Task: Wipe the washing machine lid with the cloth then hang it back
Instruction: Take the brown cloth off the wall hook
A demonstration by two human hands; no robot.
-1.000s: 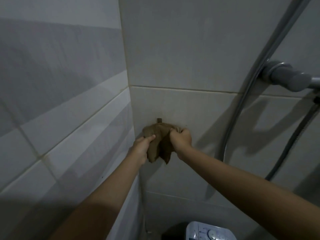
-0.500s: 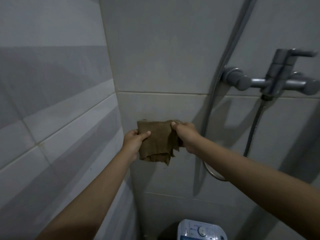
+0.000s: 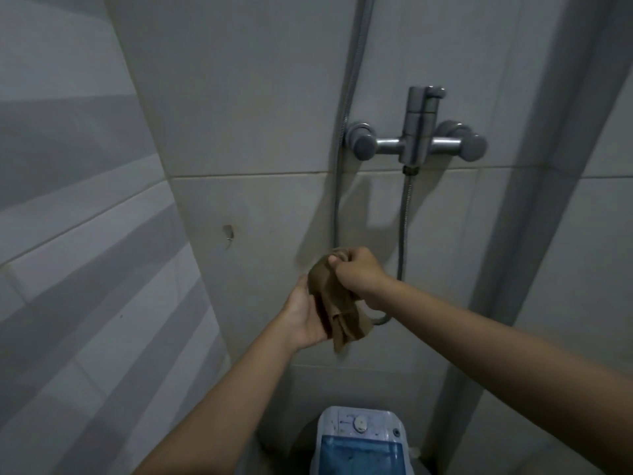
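A brown cloth (image 3: pixel 337 306) hangs crumpled in front of the tiled wall, held by both hands. My right hand (image 3: pixel 358 274) pinches its top edge in a fist. My left hand (image 3: pixel 306 311) cups its left side from below, palm turned up. A small wall hook (image 3: pixel 228 231) sits bare on the tile up and to the left of the cloth. Far below, at the bottom edge, stands the washing machine (image 3: pixel 359 440), white with a blue see-through lid (image 3: pixel 359 455) and a round dial.
A chrome shower mixer tap (image 3: pixel 416 140) juts from the wall above my right hand. Its metal hose (image 3: pixel 337 207) loops down behind the cloth. A vertical grey pipe (image 3: pixel 534 207) runs down the right side. Tiled walls meet in a corner at left.
The cloth has come off the hook and moved down and right with both hands. It went from spread flat to bunched. The view tilted down, showing more of the washing machine.
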